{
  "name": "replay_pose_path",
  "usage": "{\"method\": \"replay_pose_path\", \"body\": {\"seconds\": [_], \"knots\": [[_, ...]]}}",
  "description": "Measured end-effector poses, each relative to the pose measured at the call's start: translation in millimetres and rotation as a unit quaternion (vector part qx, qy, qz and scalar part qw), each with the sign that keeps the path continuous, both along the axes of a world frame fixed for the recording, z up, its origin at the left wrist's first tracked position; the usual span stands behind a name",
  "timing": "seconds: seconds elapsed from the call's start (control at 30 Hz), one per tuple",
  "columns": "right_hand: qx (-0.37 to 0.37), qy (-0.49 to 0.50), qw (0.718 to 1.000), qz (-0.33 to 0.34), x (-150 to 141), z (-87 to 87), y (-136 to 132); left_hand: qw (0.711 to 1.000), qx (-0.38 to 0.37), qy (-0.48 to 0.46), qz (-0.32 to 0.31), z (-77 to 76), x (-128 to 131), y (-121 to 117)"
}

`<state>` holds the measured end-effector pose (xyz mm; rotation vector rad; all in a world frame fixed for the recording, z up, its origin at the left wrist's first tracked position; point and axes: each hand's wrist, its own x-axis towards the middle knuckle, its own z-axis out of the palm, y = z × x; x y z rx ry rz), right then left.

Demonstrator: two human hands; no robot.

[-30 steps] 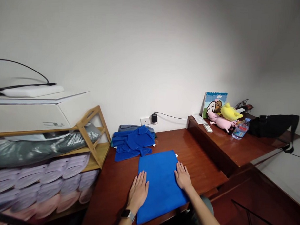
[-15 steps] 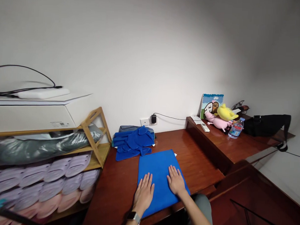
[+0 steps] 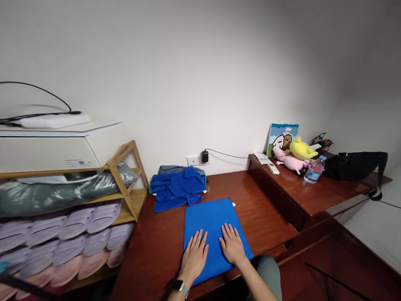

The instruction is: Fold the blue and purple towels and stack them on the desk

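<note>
A blue cloth (image 3: 214,217) is spread flat on the brown wooden desk (image 3: 157,245), a small white tag showing at its far right corner. Flat on its left part lies my left hand (image 3: 194,255), open, fingers pointing away from me; a watch is on that wrist. My right hand (image 3: 232,244) rests open on the right part of the same cloth, palm down. Beyond the cloth's far left corner sits a crumpled pile of blue cloths (image 3: 179,187), with a greyish one behind it.
To the left, a wooden rack (image 3: 127,187) holds several slippers (image 3: 73,220) and a white box (image 3: 45,151). On the raised desk part at right are a water bottle (image 3: 314,170), plush toys (image 3: 290,162), a remote (image 3: 273,169) and a black bag (image 3: 351,166). A charger (image 3: 204,157) is plugged into the wall.
Both hands have slid slightly closer together on the cloth, the right one moving a little left. The cloth still lies flat, and the view has shifted slightly.
</note>
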<state>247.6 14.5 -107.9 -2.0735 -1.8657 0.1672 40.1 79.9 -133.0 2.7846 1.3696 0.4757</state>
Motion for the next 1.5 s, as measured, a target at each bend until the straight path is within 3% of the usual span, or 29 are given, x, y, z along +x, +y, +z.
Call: {"method": "replay_pose_path", "body": {"seconds": [0.1,0.23,0.33,0.4,0.5,0.57,0.63,0.7,0.83,0.97,1.07,1.2,1.3,1.37,1.5], "knots": [[-0.019,-0.008,1.0,-0.007,16,-6.6,-5,1.0,-0.005,0.002,0.019,-6.6,-14,5],[-0.051,-0.017,0.996,-0.072,56,-11.4,-21,0.997,-0.001,0.006,0.083,-18.7,-51,11],[-0.047,-0.021,0.994,-0.099,66,-9.0,-30,0.995,0.012,0.008,0.101,-16.3,-59,7],[-0.02,-0.023,0.995,-0.095,52,-5.8,-29,0.996,0.035,-0.006,0.084,-7.9,-43,-1],[0.027,-0.018,0.998,-0.061,13,-4.1,-20,0.999,0.05,-0.019,0.01,5.3,0,-19],[0.032,-0.008,0.999,-0.024,-10,-7.7,-14,0.998,0.039,-0.01,-0.038,7.4,25,-31],[0.024,-0.001,1.0,-0.006,-19,-13.8,-13,0.998,0.031,-0.001,-0.054,2.0,33,-37],[0.016,-0.004,1.0,-0.012,-10,-19.9,-17,0.999,0.035,-0.002,-0.042,-8.5,24,-38],[-0.015,-0.021,0.998,-0.064,36,-23.6,-37,0.998,0.056,-0.016,0.009,-29.5,-23,-34],[-0.035,-0.012,0.995,-0.097,63,-16.2,-51,0.994,0.088,-0.033,0.053,-36.4,-50,-32],[0.011,0.003,0.998,-0.064,46,-8.5,-44,0.993,0.101,-0.039,0.044,-26.6,-30,-32],[0.046,0.021,0.998,0.034,-2,-6.3,-19,0.997,0.073,-0.021,-0.006,-9.6,24,-32],[0.042,0.014,0.998,0.046,-18,-13.7,-7,0.999,0.049,-0.002,-0.006,-13.4,38,-30],[0.024,0.003,1.0,0.016,-8,-19.0,-7,0.999,0.046,-0.003,0.016,-23.3,25,-29],[-0.031,-0.01,0.997,-0.065,37,-20.1,-22,0.995,0.065,-0.02,0.068,-40.0,-24,-26]]}}
